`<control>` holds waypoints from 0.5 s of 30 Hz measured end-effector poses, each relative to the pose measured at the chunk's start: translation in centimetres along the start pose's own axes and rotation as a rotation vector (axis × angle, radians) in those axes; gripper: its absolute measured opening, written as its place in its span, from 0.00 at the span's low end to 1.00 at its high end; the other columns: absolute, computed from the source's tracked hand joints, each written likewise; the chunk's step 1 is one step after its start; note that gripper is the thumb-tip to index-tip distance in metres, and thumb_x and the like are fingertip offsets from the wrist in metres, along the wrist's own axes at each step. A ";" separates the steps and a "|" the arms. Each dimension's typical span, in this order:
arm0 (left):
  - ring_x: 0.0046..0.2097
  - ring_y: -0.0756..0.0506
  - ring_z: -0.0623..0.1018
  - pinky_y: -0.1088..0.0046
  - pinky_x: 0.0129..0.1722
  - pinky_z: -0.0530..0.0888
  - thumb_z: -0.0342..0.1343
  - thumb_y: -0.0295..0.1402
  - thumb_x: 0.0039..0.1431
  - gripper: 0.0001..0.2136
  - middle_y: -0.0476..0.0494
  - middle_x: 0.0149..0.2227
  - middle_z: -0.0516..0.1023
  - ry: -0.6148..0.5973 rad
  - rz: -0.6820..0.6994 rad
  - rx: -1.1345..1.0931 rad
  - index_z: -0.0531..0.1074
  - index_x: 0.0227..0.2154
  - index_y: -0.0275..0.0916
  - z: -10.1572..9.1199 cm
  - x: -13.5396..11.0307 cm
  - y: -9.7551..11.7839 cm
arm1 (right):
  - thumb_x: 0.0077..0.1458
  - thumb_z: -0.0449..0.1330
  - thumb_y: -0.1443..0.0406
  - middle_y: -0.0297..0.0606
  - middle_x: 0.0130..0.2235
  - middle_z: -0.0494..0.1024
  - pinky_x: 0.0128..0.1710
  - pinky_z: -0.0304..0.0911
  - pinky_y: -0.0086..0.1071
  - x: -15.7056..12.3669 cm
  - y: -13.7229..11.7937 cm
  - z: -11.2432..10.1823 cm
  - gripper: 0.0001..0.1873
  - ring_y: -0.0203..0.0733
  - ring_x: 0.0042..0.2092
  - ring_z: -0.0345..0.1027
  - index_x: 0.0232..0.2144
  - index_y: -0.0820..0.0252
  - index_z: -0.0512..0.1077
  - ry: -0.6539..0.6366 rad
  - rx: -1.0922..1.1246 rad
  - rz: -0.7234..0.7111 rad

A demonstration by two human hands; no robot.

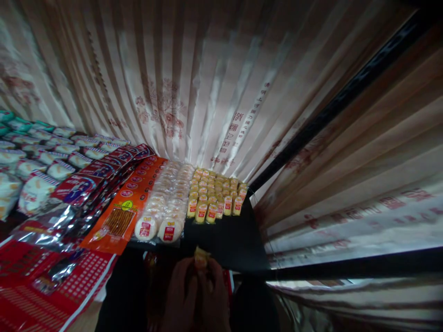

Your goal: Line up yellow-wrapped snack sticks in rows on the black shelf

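Note:
Close together at the bottom centre, my left hand point(180, 288) and my right hand point(213, 288) both pinch a small yellow wrapped snack cake point(201, 256). Its upper end sticks up between the fingertips, and its lower part is hidden. Beyond the hands, rows of similar yellow wrapped snack cakes point(212, 213) with red and white labels stand at the back of the black table point(224, 242). Left of them lie rows of round white wrapped crackers or cakes point(168, 229) in clear film with red labels.
Orange snack packs point(119, 221), dark red packs point(78, 189) and white bags point(36, 191) fill the left side. A red bag point(51, 286) lies at lower left. Pleated printed curtains point(207, 92) hang behind and to the right, with a dark bar point(332, 101) across them.

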State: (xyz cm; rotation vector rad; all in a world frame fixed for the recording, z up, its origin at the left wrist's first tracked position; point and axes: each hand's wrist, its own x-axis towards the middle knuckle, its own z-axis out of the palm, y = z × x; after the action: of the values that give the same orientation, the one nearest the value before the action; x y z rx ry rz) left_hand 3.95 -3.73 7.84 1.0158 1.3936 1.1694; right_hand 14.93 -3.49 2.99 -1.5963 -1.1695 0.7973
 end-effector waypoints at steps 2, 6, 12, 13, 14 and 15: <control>0.49 0.43 0.72 0.63 0.51 0.69 0.49 0.37 0.52 0.15 0.41 0.47 0.73 0.015 0.003 0.013 0.68 0.43 0.41 0.0 0.5 0.8 | 0.50 0.58 0.53 0.40 0.42 0.77 0.40 0.68 0.34 0.9 -1.3 0.3 0.20 0.45 0.41 0.71 0.43 0.56 0.70 -0.011 0.015 0.014; 0.51 0.43 0.71 0.60 0.53 0.67 0.48 0.40 0.54 0.17 0.39 0.49 0.71 0.002 0.074 0.019 0.67 0.45 0.40 1.3 2.0 1.5 | 0.51 0.57 0.54 0.40 0.44 0.76 0.43 0.67 0.36 3.2 -2.4 -0.1 0.20 0.45 0.44 0.70 0.44 0.55 0.69 -0.007 0.016 0.003; 0.52 0.43 0.69 0.58 0.55 0.65 0.45 0.40 0.57 0.17 0.38 0.50 0.69 -0.003 0.195 0.092 0.67 0.47 0.39 5.2 5.0 1.1 | 0.51 0.55 0.51 0.42 0.49 0.73 0.48 0.64 0.38 6.8 -1.9 -1.6 0.24 0.46 0.49 0.68 0.47 0.57 0.68 0.038 0.015 0.024; 0.52 0.43 0.69 0.58 0.56 0.64 0.45 0.39 0.57 0.17 0.38 0.50 0.69 -0.001 0.197 0.105 0.67 0.47 0.39 5.9 5.4 1.0 | 0.51 0.56 0.51 0.43 0.48 0.74 0.48 0.64 0.38 7.4 -1.8 -1.9 0.25 0.46 0.49 0.68 0.48 0.58 0.68 0.046 0.025 0.029; 0.53 0.43 0.69 0.58 0.56 0.64 0.45 0.39 0.58 0.17 0.38 0.50 0.69 -0.001 0.195 0.116 0.67 0.48 0.38 6.6 5.8 1.0 | 0.50 0.56 0.51 0.43 0.47 0.74 0.47 0.65 0.38 8.1 -1.7 -2.3 0.25 0.47 0.48 0.69 0.48 0.58 0.68 0.055 0.036 0.035; 0.53 0.44 0.69 0.58 0.56 0.64 0.45 0.38 0.58 0.18 0.38 0.51 0.69 -0.002 0.191 0.124 0.66 0.48 0.38 7.4 6.2 0.9 | 0.50 0.56 0.51 0.43 0.47 0.75 0.46 0.65 0.37 8.7 -1.6 -2.6 0.26 0.47 0.47 0.69 0.48 0.58 0.68 0.063 0.046 0.041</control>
State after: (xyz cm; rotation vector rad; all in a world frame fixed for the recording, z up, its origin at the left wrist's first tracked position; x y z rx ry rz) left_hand 10.40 3.47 7.51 1.2603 1.4048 1.2309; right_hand 19.59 4.02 5.69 -1.6010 -1.0698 0.7891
